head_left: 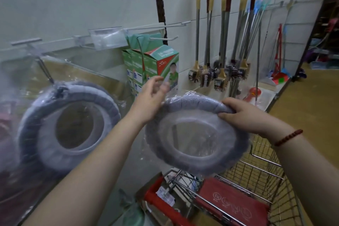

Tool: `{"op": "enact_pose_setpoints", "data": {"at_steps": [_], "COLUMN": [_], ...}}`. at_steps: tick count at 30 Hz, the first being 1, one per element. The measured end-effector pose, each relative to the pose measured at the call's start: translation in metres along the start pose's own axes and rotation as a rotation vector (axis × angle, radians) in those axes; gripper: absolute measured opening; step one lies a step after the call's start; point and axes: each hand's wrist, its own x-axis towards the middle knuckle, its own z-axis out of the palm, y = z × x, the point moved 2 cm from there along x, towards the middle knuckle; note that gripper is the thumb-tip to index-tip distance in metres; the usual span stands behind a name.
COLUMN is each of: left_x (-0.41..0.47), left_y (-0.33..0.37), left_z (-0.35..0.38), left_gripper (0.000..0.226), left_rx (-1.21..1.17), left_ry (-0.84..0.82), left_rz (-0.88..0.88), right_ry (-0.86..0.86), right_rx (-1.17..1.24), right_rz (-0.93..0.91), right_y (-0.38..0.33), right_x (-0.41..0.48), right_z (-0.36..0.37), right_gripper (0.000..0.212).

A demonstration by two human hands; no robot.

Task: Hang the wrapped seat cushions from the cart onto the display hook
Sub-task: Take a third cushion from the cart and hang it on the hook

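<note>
A grey ring-shaped seat cushion (pixel 197 159) in clear plastic wrap is held up in front of me above the cart (pixel 256 176). My right hand (pixel 244 113) grips its upper right rim. My left hand (pixel 151 97) pinches the wrap at its upper left edge. More wrapped grey cushions (pixel 60 126) hang at the left from a dark strap on a white display hook (pixel 29 42).
Green boxes (pixel 156 66) hang beside empty white hooks (pixel 165 25) on the wall panel. Long-handled brushes (pixel 220 42) and mops hang to the right. The cart has a red handle (pixel 161 202) and a red seat flap (pixel 231 203). Wooden floor lies at the far right.
</note>
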Motion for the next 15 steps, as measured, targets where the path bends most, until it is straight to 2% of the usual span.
{"op": "enact_pose_setpoints", "data": {"at_steps": [2,3,6,8,11,13,15], "left_x": [-0.007,-0.010,-0.020,-0.026,-0.030,-0.032,-0.036], "left_y": [0.007,0.013,0.028,0.030,0.019,0.007,-0.008], "left_z": [-0.011,-0.014,-0.014,-0.012,-0.021,-0.033,-0.048], "left_gripper": [0.074,0.080,0.076,0.059,0.044,0.045,0.045], "left_rx": [0.470,0.614,0.816,0.826,0.672,0.572,0.484], "left_ry": [0.056,0.057,-0.038,-0.077,-0.067,-0.008,0.041], "left_rz": [0.209,0.300,0.536,0.598,0.466,0.380,0.287], "right_ry": [-0.019,-0.030,-0.031,-0.008,0.067,0.188,0.344], "right_rx": [-0.061,-0.088,-0.139,-0.157,-0.186,-0.242,-0.187], "right_rz": [-0.052,-0.082,-0.178,-0.238,-0.266,-0.231,-0.221], "right_y": [-0.014,-0.023,-0.046,-0.059,-0.073,-0.074,-0.075], "right_x": [0.001,0.001,0.004,0.004,0.004,0.005,0.003], "right_z": [0.004,0.006,0.013,0.017,0.021,0.020,0.016], "right_gripper": [0.008,0.007,0.006,0.020,0.016,0.043,0.066]}}
